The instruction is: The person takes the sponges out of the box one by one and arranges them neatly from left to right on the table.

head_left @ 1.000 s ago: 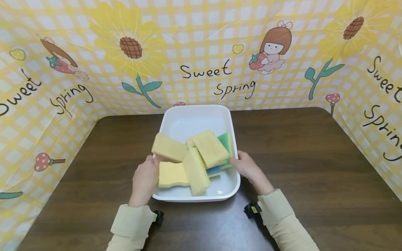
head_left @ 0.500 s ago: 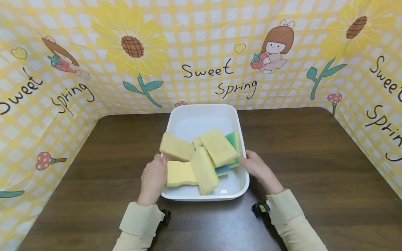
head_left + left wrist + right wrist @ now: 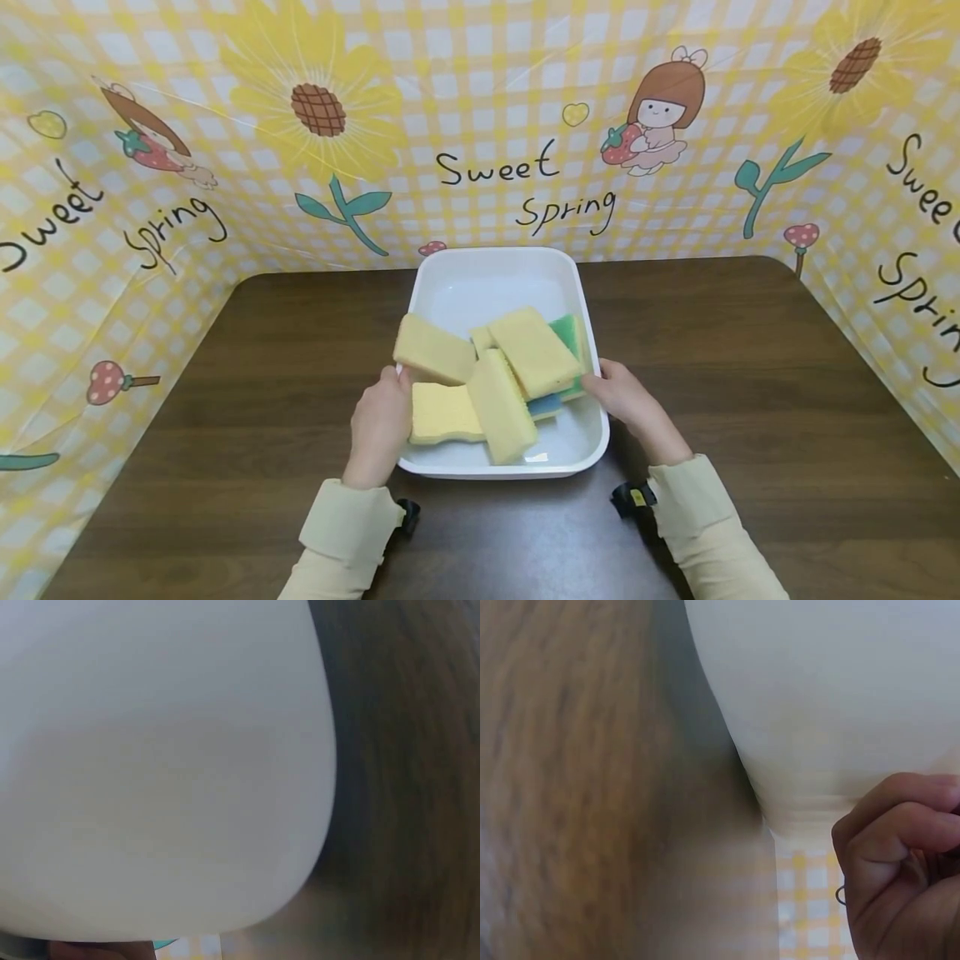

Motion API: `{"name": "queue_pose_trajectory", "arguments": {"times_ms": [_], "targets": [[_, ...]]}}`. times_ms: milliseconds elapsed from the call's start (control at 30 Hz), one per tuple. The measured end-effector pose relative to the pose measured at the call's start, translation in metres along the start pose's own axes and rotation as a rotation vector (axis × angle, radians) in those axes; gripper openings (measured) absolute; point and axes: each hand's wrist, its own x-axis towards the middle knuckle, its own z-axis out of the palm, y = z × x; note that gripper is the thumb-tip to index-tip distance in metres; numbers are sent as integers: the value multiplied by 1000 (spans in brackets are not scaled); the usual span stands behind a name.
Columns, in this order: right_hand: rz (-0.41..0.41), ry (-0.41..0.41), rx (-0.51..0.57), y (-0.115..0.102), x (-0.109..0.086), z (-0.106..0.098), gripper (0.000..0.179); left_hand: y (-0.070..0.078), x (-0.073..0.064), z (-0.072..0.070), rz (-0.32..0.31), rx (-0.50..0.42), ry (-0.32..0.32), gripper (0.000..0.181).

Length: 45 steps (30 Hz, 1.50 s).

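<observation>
A white rectangular tray (image 3: 498, 472) sits at the middle of the head view with several yellow sponges (image 3: 534, 352) piled inside. One sponge has a green side (image 3: 565, 332), and another shows a blue layer (image 3: 545, 406). My left hand (image 3: 381, 423) grips the tray's left rim, beside a sponge (image 3: 435, 348) leaning on that edge. On the opposite side my right hand (image 3: 626, 402) holds the right rim with the thumb on top. Curled fingers of the right hand (image 3: 907, 862) show in the right wrist view. The tray's pale wall (image 3: 165, 772) fills most of the left wrist view.
A dark brown wooden table (image 3: 750, 375) lies under the tray and extends to both sides. Yellow checked cloth (image 3: 495, 92) with flower prints stands along the back and sides. Small black devices (image 3: 632, 497) sit at the wrists.
The tray with its sponges has shifted to the right, both hands moving along with it and keeping their hold. The sponges keep their arrangement. The head view has drifted very slightly.
</observation>
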Motion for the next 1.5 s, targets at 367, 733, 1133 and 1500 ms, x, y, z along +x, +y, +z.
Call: {"name": "queue_pose_trajectory", "arguments": {"times_ms": [367, 733, 1133, 1500], "targets": [[-19, -1, -16, 5, -2, -9, 42, 11, -5, 3, -15, -21, -6, 37], [8, 35, -22, 5, -3, -7, 43, 15, -6, 7, -10, -13, 49, 35], [84, 218, -101, -4, -14, -3, 27, 16, -7, 9, -11, 36, 72, 34], [32, 251, -112, -17, -29, -14, 44, 16, -7, 8, -10, 44, 71, 33]]}}
